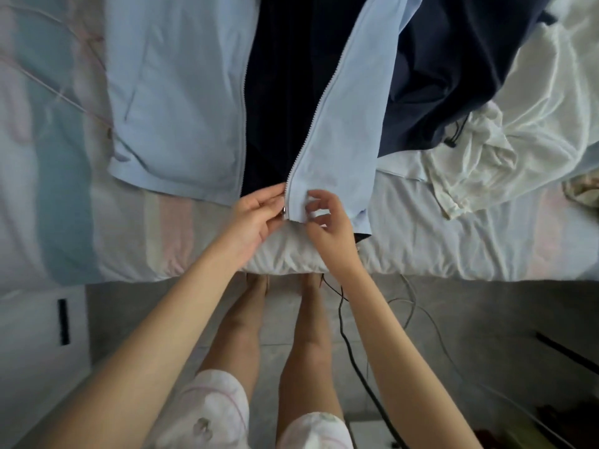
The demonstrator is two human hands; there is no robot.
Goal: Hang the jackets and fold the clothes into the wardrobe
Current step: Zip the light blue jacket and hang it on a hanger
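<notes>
Light-blue jacket (181, 92) is laid open on the bed sheet (437, 222), hem at the near edge. Zip slider (282, 209) is pinched by left hand (256, 218); hem corner is pinched by right hand (327, 228). Zip ends should be aligned flush before pulling. Grey floor (486, 319) and cable (356, 367) are noted below

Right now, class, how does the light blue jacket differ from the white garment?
The light blue jacket lies spread flat and unzipped; the white garment is crumpled. The left hand and right hand hold the jacket's hem; the white garment is untouched. Both lie on the bed.
</notes>
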